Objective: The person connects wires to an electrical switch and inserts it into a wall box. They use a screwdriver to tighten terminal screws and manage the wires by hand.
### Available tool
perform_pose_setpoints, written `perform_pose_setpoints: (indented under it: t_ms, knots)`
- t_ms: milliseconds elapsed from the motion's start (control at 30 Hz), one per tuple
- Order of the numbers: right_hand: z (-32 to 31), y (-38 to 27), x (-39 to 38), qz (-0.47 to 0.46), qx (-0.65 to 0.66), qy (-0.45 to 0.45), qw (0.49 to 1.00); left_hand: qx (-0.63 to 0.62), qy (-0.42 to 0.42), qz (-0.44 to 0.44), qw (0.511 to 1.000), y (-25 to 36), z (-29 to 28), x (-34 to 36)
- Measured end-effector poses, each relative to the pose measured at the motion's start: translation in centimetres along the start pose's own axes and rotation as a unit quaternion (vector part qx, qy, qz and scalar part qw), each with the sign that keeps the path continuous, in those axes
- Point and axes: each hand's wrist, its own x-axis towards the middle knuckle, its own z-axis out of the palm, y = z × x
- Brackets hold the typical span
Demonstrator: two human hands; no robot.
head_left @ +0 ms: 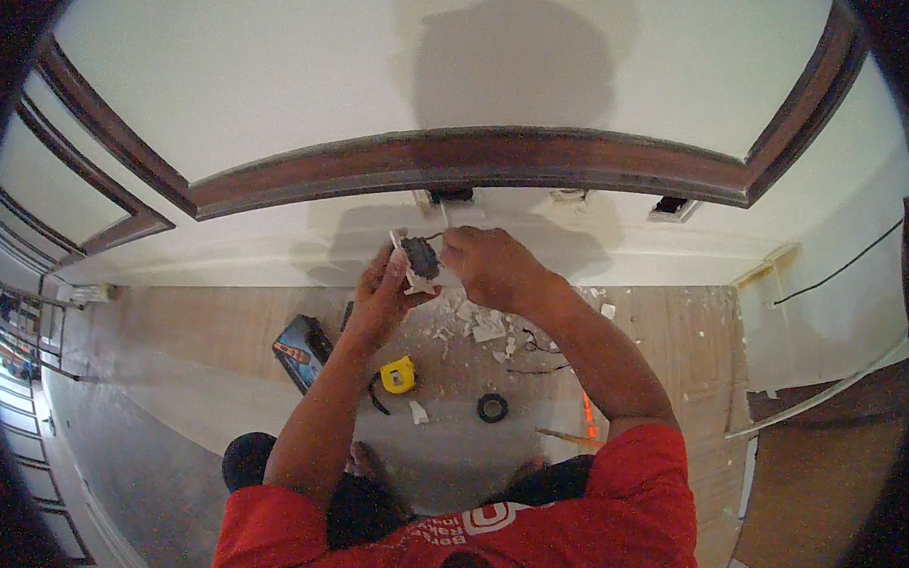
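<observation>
In front of the wall, my left hand [378, 295] holds an electrical wall fitting [421, 257] with a grey back and a white plate. Its back is turned toward my right hand. My right hand [496, 267] is closed just beside the fitting, with its fingertips pinched on a thin dark wire [434, 236] that runs to the fitting. A pale cable [446, 216] comes down from a wall opening [451, 196] to the right fingertips. Whether those fingers also hold a small tool is hidden.
A yellow tape measure [399, 375], a roll of black tape [492, 408], a blue and black box [302, 351] and an orange-handled tool [589, 416] lie on the floor. White debris [489, 326] and wire scraps are scattered below my hands. Another wall opening [670, 207] is at right, under wooden moulding [470, 161].
</observation>
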Motion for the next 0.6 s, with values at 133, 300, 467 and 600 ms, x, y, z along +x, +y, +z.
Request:
perform_pose_setpoints:
  t_ms: [133,300,467,600]
  knots:
    - [0.0,0.0,0.7,-0.022,0.01,0.073,0.997,-0.113,-0.014,-0.078,0.99,0.2,-0.6,0.5]
    - [-0.4,1.2,0.9,-0.043,0.078,0.132,0.987,-0.166,-0.016,-0.095,0.981,0.4,-0.7,1.0]
    - [-1.3,1.6,-0.4,0.044,0.137,0.186,0.972,-0.179,0.043,-0.095,0.978,0.8,-0.8,1.0]
    - [0.6,2.3,-0.2,0.03,0.169,0.21,0.962,-0.169,0.072,-0.096,0.978,1.2,-0.6,0.9]
